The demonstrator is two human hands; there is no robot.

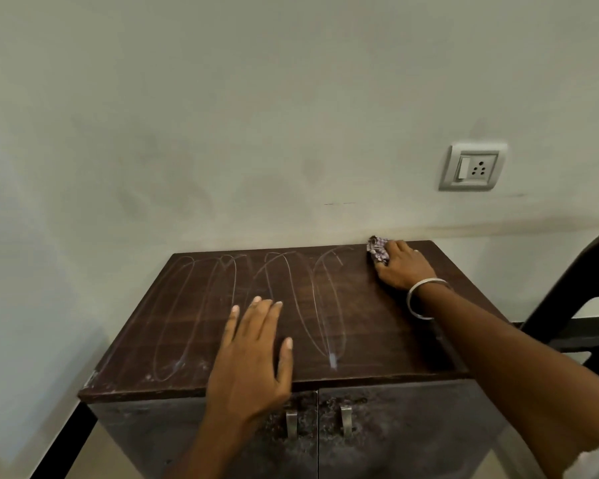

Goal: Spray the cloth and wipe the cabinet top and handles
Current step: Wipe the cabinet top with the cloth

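A dark brown cabinet top [194, 305] stands against the wall, marked with looping pale wipe streaks. My right hand [403, 266] presses a small checked cloth [377, 248] onto the far right corner of the top. My left hand [253, 354] lies flat, fingers spread, on the front middle of the top, holding nothing. Below the front edge, two metal handles [291, 423] [346, 420] hang on the stained cabinet doors. No spray bottle is in view.
A pale wall rises directly behind the cabinet, with a switch and socket plate [472, 166] at the upper right. A dark chair [578, 292] stands close to the cabinet's right side. A black skirting strip [63, 440] runs along the floor at the left.
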